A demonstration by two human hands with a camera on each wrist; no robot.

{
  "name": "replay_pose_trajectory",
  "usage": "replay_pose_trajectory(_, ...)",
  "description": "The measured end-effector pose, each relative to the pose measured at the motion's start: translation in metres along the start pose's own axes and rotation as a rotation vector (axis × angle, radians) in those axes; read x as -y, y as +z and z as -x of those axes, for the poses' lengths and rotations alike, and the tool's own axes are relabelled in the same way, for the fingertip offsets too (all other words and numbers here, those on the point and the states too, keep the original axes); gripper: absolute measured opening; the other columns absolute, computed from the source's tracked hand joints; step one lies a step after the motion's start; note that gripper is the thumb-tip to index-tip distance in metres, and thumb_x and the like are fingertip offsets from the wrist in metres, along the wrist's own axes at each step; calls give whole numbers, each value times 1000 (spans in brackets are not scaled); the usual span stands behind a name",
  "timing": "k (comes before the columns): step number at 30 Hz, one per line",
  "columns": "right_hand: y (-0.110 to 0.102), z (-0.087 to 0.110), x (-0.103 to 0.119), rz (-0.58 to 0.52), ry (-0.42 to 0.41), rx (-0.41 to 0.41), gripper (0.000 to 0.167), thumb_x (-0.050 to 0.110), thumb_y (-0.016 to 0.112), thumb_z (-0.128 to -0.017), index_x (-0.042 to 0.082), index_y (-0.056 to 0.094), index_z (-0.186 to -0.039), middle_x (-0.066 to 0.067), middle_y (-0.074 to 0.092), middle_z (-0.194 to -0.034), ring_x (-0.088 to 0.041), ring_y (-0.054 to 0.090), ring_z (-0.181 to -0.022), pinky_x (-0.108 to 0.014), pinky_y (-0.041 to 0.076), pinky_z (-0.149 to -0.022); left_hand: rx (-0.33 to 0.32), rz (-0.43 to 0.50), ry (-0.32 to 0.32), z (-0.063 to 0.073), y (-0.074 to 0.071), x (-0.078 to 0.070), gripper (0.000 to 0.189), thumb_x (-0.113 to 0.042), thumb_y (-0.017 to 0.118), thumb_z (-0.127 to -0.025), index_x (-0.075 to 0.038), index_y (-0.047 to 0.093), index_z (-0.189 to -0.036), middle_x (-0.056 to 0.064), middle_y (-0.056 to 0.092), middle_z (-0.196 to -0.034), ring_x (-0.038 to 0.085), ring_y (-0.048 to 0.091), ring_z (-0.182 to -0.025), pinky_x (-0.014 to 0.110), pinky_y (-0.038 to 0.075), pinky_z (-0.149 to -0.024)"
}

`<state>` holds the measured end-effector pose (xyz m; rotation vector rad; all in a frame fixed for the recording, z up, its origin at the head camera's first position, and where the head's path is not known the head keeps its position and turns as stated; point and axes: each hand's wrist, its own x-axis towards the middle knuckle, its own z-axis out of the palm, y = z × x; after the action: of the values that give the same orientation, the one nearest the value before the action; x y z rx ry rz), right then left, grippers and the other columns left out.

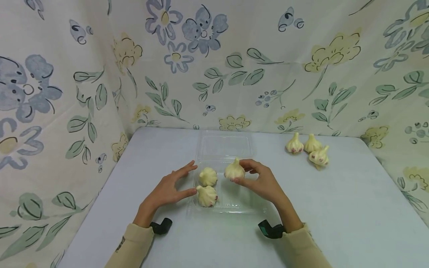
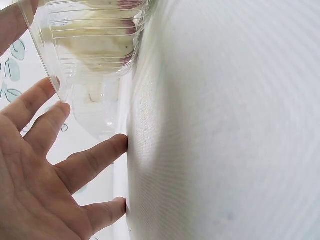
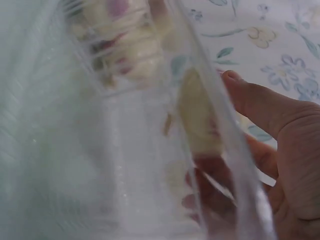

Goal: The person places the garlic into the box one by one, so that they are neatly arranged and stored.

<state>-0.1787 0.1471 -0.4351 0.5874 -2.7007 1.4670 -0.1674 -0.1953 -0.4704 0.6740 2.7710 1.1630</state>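
Note:
A clear plastic clamshell box [image 1: 231, 208] lies on the table with its lid folded back. Along its left side sit two garlic bulbs, one farther back [image 1: 208, 176] and one nearer [image 1: 207, 196]. My right hand [image 1: 259, 180] pinches a third garlic bulb [image 1: 234, 170] between thumb and fingers over the box's back middle. Through the clear wall, the right wrist view shows this held bulb [image 3: 200, 115]. At the box's left edge my left hand [image 1: 171, 188] has its fingers spread and fairly straight. In the left wrist view, two of its fingertips touch the box's rim [image 2: 61, 92].
Three more garlic bulbs [image 1: 311, 143] stand grouped at the table's back right. The box's lid [image 1: 225, 145] spreads flat toward the back edge. A floral curtain [image 1: 214, 74] hangs behind and beside the white table [image 1: 335, 208].

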Motion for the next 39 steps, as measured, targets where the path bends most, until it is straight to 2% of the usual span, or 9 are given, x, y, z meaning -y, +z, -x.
replay_pose_trajectory(12,16,1,-2,121,-42,-11,56,30,87,-81,18,67,-132,-3,71,-127,-23,65,-106,-49,56,-92,6,9,-6,-1,3,-1,77,-52,74,-89,-29,43,-156,-16,28,-167,28,55,-139,71,17,-122)
replay_pose_trajectory(28,29,-3,-3,354,-116,-17,56,34,90,-77,13,71,-125,-2,75,-117,-25,68,-96,-39,53,-82,4,4,-10,-1,2,0,78,-53,74,-88,-29,43,-156,-16,28,-167,28,55,-139,71,17,-122)
replay_pose_trajectory(34,34,-6,-1,427,-97,-11,54,35,90,-76,15,73,-123,0,76,-109,-22,64,-92,-40,50,-79,4,13,-16,0,1,-1,78,-52,75,-88,-31,43,-156,-16,28,-167,28,54,-140,70,16,-123)
replay_pose_trajectory(39,38,-8,-1,472,-91,-7,54,37,90,-76,16,73,-124,0,76,-116,-23,65,-96,-43,51,-83,8,13,-19,0,0,-2,78,-52,75,-88,-30,43,-156,-16,28,-167,28,54,-140,70,15,-123)
